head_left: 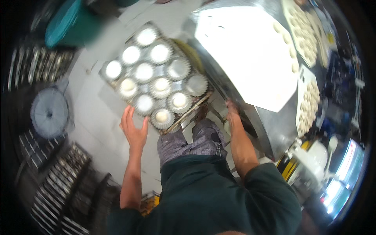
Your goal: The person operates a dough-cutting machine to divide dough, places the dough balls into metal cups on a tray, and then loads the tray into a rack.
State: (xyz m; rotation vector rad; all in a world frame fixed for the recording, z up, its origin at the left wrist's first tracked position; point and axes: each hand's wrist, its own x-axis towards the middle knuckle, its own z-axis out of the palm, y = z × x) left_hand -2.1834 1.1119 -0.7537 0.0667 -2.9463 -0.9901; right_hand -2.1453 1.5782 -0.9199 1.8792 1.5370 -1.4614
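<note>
A dark-edged tray [172, 126] of fluted metal tins [196, 85] sits ahead of me, tilted to one side. Pale round dough balls [161, 116] lie in several of the nearer tins; others look bright white or bare grey inside. My left hand [135, 127] is by the tray's near-left edge, fingers spread and thumb close to the nearest tins, with nothing seen in it. Against the side edge of the steel table [270, 125] is my right hand [232, 109]; its fingers are small and blurred, so their grip is unclear.
A white board [246, 51] covers much of the table, with dough pieces [290, 45] along its far-right side. More dough balls [308, 103] fill boards at right. A teal bin [70, 25], round grey lid [49, 112] and stacked racks [58, 184] stand left; a white machine [313, 158] stands right.
</note>
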